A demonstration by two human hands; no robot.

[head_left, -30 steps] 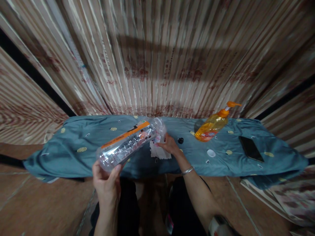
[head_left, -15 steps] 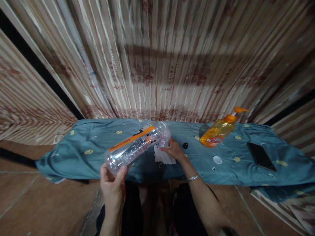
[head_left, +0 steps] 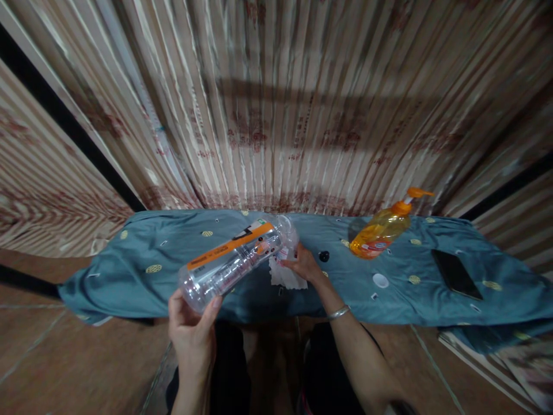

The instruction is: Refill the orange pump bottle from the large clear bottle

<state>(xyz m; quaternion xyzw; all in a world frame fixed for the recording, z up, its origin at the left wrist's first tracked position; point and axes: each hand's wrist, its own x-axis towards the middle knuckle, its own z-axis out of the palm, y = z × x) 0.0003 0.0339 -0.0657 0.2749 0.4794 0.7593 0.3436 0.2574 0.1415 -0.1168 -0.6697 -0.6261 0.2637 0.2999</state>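
Observation:
A big clear plastic bottle (head_left: 233, 256) with an orange and silver label lies tilted across the air above the cloth. My left hand (head_left: 193, 323) is closed around its lower left end, thumb on the near side. At the bottle's upper right end, my right hand (head_left: 306, 264) pinches a thin white tissue (head_left: 288, 278) with a wavy edge, which hangs down over the cloth. The fingertips there are partly hidden, so whether they also grip the bottle is unclear. A small black cap (head_left: 324, 256) lies just right of my right hand.
A blue-green patterned cloth (head_left: 173, 294) covers the narrow table. To the right stand an orange pump bottle (head_left: 380, 230), a white round spot or disc (head_left: 381, 280) and a dark phone (head_left: 456, 274). Behind rises a striped curtain (head_left: 276, 115), with dark poles (head_left: 86, 138) at the sides.
The bottle's lower end and my left hand have shifted slightly left and down. My right hand stays nearly in place with the tissue.

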